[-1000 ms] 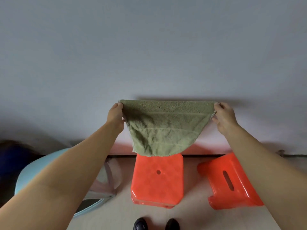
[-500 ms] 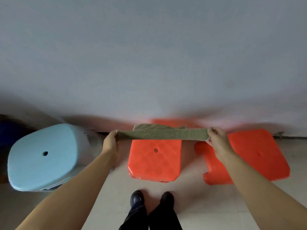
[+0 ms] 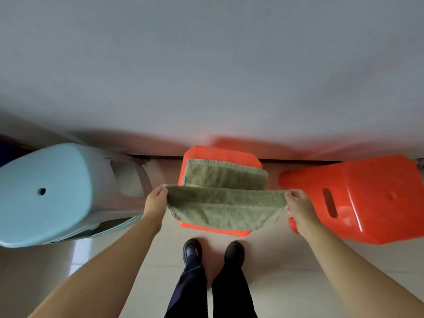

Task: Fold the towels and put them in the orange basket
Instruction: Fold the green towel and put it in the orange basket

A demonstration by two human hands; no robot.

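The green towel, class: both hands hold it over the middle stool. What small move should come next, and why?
Probably lower the held edge forward onto the far half. The towel already rests partly on the orange stool, while the left hand and right hand pinch its near corners, raised and taut, so the fold is half made.

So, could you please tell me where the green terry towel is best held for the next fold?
By its two raised corners, from the outer ends, as the left hand and right hand pinch the green terry towel now: the edge between stays taut.
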